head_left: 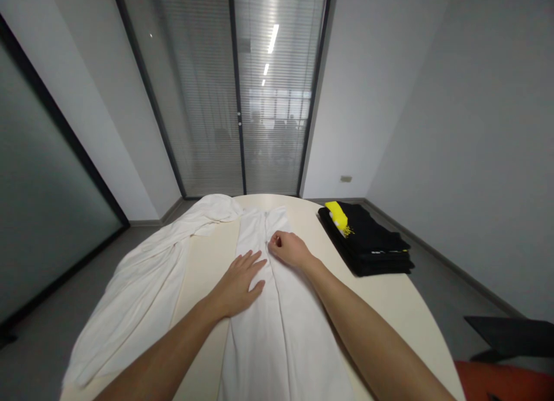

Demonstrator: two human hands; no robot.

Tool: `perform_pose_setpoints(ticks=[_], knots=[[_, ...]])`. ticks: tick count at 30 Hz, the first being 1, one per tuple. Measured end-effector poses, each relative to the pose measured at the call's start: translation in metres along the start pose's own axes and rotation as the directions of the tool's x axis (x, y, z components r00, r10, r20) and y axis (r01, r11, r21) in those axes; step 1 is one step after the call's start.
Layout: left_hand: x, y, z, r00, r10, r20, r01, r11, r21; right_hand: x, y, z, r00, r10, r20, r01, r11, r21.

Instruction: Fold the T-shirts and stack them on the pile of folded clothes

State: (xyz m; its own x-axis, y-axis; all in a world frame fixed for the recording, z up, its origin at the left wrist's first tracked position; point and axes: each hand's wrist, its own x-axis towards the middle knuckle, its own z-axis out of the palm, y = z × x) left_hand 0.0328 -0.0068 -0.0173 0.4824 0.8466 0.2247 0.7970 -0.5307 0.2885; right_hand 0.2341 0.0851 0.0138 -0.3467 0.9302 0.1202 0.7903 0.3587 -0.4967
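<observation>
A long white cloth garment [277, 326] lies lengthwise down the middle of the table, with a seam or slit running along it. My left hand [241, 283] rests flat on its left part, fingers spread. Higher up, at the seam near the far end, my right hand [288, 248] is closed, its thumb and forefinger pinched together. What it pinches is too small to make out. Another white cloth [147, 285] lies loosely bunched along the left side of the table, apart from both hands.
A stack of folded black clothes [367, 236] with a yellow print sits at the table's [411, 320] right side. A red and black chair [502, 378] stands at the lower right. Beyond the table are glass panels with blinds [208, 101].
</observation>
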Motion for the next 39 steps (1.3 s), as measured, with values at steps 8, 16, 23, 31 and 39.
perform_pose_setpoints(ticks=[8, 16, 23, 31, 39], knots=[[0.002, 0.017, -0.017, 0.961, 0.27, -0.053, -0.275, 0.954, -0.124, -0.003, 0.008, -0.006, 0.929, -0.312, 0.199, 0.311, 0.95, 0.038], [-0.001, 0.041, -0.013, 0.887, 0.457, 0.068, -0.445, 0.884, -0.142, -0.007, 0.007, -0.008, 0.959, -0.245, 0.144, 0.263, 0.956, -0.126], [-0.002, 0.054, -0.014, 0.865, 0.497, 0.073, -0.489, 0.866, -0.1, -0.003, 0.002, -0.005, 0.995, -0.099, 0.015, 0.098, 0.932, -0.349], [-0.006, 0.061, -0.02, 0.868, 0.483, 0.11, -0.469, 0.873, -0.133, 0.0, 0.013, 0.004, 0.977, -0.189, -0.097, 0.162, 0.959, -0.233], [-0.007, 0.063, -0.018, 0.859, 0.497, 0.124, -0.47, 0.861, -0.192, 0.005, 0.024, 0.008, 0.959, -0.218, -0.18, 0.173, 0.956, -0.235]])
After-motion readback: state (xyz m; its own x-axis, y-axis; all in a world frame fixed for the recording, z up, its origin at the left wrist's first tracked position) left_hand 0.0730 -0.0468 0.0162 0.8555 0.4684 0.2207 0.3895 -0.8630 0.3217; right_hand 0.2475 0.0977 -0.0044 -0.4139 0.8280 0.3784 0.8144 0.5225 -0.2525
